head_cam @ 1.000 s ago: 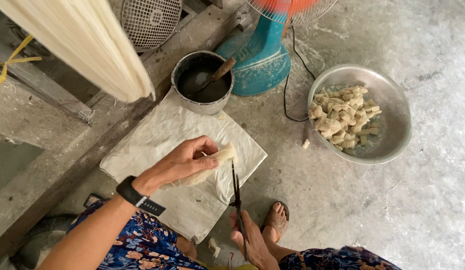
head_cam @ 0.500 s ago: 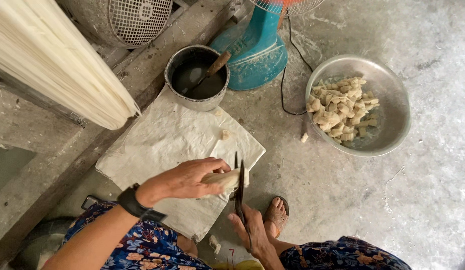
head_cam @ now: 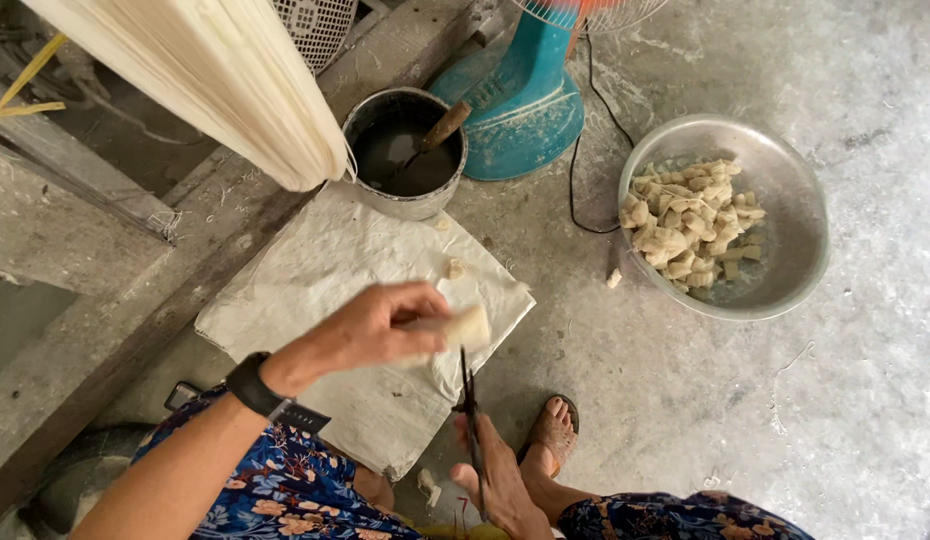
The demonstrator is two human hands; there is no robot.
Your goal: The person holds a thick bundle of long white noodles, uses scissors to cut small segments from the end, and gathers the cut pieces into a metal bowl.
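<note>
My left hand (head_cam: 370, 328), with a black watch on its wrist, pinches a pale cream strip (head_cam: 467, 326) over a white cloth sheet (head_cam: 305, 290) spread on the concrete floor. My right hand (head_cam: 500, 480) sits low near my foot and grips dark scissors (head_cam: 470, 400) whose blades point up at the strip's right end. A small pale piece (head_cam: 454, 268) lies on the cloth above the strip. To the right stands a metal bowl (head_cam: 795, 210) holding several cut pale pieces (head_cam: 690, 220).
A dark metal pot (head_cam: 405, 150) with a wooden-handled tool stands at the cloth's top edge. Behind it is a teal fan base (head_cam: 520, 105) with a black cord. A pale bundle of fibres (head_cam: 215, 70) hangs at upper left. My sandalled foot (head_cam: 555, 435) rests at bottom centre.
My left hand dropped toward me with the strip half a second ago, then rose slightly. The scissors stayed just below the strip.
</note>
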